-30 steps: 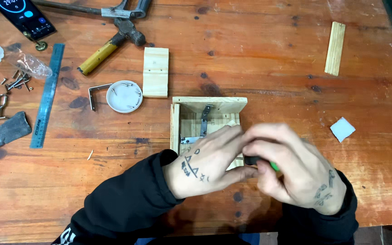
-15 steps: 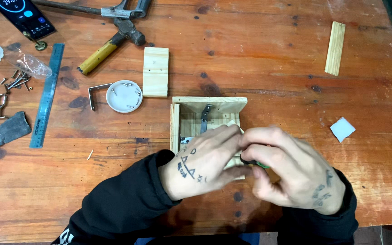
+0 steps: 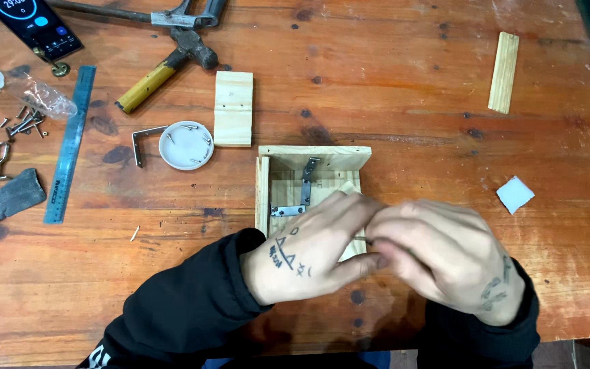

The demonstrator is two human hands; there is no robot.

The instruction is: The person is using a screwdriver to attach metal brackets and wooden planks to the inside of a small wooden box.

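The small open wooden box (image 3: 312, 188) lies near the middle of the wooden workbench (image 3: 404, 102), at the near edge, its far wall and left wall in view. A metal bracket (image 3: 306, 183) sits inside it, running from the far wall toward the left wall. The left hand (image 3: 305, 256) rests on the near part of the box, fingers extended over its floor and thumb pressed toward the right hand. The right hand (image 3: 438, 256) is curled loosely closed just beside the left, fingertips meeting it over the box. A thin metal shaft (image 3: 361, 239), possibly a tool tip or screw, shows between the two hands; which hand grips it cannot be determined. Both forearms wear black sleeves (image 3: 186, 307).

Left of the box: a white round lid (image 3: 186, 145) containing small nails, touching an L-shaped metal bracket (image 3: 143, 140). Just beyond it, a short pine block (image 3: 233, 108). Farther left: a blue ruler (image 3: 69, 143), loose screws (image 3: 22, 123) and a clear plastic bag (image 3: 42, 96). At the far edge: a hammer with a yellow handle (image 3: 165, 72) and a smartphone (image 3: 32, 26). To the right, well apart: a narrow wood strip (image 3: 503, 72) and a white square pad (image 3: 515, 194).
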